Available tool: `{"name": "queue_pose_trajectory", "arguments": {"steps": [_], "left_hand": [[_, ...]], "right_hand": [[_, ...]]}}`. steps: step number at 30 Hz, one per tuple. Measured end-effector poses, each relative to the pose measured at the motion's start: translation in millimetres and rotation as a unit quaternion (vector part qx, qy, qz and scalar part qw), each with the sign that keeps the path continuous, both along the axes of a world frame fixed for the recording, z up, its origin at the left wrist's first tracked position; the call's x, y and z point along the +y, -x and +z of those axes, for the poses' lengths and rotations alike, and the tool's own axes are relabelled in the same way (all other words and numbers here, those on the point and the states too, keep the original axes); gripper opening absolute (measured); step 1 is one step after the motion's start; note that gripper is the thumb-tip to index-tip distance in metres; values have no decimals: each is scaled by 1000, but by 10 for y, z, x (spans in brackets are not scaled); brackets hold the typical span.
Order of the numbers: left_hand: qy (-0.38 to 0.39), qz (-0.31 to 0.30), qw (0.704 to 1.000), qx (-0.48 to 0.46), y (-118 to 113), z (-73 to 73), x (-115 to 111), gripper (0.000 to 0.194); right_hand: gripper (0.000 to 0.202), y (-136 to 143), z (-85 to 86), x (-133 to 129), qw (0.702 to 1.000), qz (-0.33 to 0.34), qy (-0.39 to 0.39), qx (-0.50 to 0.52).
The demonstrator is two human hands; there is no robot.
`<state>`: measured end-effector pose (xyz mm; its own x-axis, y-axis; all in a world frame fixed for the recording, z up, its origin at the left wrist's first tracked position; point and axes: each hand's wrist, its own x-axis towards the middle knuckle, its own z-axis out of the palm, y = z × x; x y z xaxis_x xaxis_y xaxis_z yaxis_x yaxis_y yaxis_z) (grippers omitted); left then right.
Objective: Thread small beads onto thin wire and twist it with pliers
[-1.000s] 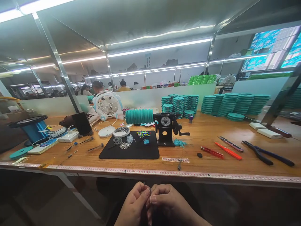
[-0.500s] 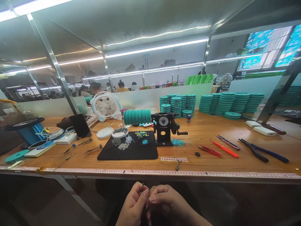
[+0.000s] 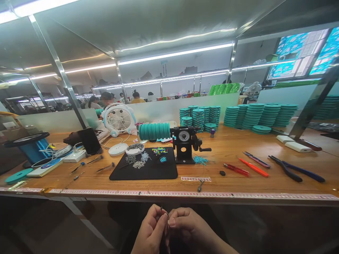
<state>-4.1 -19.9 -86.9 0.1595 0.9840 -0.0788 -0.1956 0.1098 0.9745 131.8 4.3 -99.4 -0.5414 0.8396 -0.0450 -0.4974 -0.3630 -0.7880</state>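
While your two hands meet in front of the table (image 3: 227, 183) edge, near the middle of the view, the left hand (image 3: 151, 227) is closed, with a small dark piece (image 3: 161, 208) at its fingertips. The right hand (image 3: 189, 225) is closed beside it, thumb against bent forefinger, fingertips meeting those of the left; whether it grips anything is hidden.

Tabletop, beyond your hands: a black mat (image 3: 159, 171) bears loose heaps of silver and grey bits, multicoloured beads (image 3: 159, 151) and a little heap of blue bits (image 3: 163, 159). A white round dish (image 3: 135, 149) of grey pieces sits at the mat's far edge, a white lid (image 3: 118, 149) just left of it. Right of the mat stands a black hand-cranked device (image 3: 184, 148), a row of turquoise spools (image 3: 154, 131) extending from its left side. Light-blue strands (image 3: 201, 161) lie by its base.

Nearer to you: a short printed strip (image 3: 196, 179) with a small grey fitting (image 3: 200, 187) at its front edge. Further right, in order: a dark lump (image 3: 222, 173), a red tool (image 3: 236, 169), an orange tool (image 3: 253, 167), a slim cutter (image 3: 256, 159) and a dark-handled tool (image 3: 287, 170). Stacks of turquoise discs (image 3: 255, 116) stand at the back.
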Motion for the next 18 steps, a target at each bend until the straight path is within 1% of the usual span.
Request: {"name": "queue_pose_trajectory", "arguments": {"steps": [2, 4, 6, 8, 10, 14, 16, 18], "left_hand": [[-25, 6, 999, 44, 16, 0, -11, 32], [-50, 19, 995, 86, 29, 1, -17, 32], [-68, 20, 991, 117, 36, 8, -16, 33], [-77, 16, 988, 135, 34, 19, -14, 33], [-83, 11, 985, 149, 26, 26, -15, 34], [-80, 11, 986, 148, 8, 23, -26, 33], [-78, 21, 987, 141, 7, 29, -23, 32], [-90, 38, 984, 152, 11, 53, -10, 30]], "right_hand": [[27, -26, 37, -15, 991, -63, -63, -97], [29, -52, 97, -34, 963, -131, -125, -201], [29, -69, 161, -50, 938, -165, -157, -261], [28, -72, 202, -59, 935, -167, -163, -268], [30, -63, 205, -60, 944, -160, -150, -246], [34, -35, 132, -63, 960, -186, -99, -183], [36, -28, 104, -71, 961, -200, -90, -171], [38, -27, 98, -78, 958, -204, -93, -181]]}}
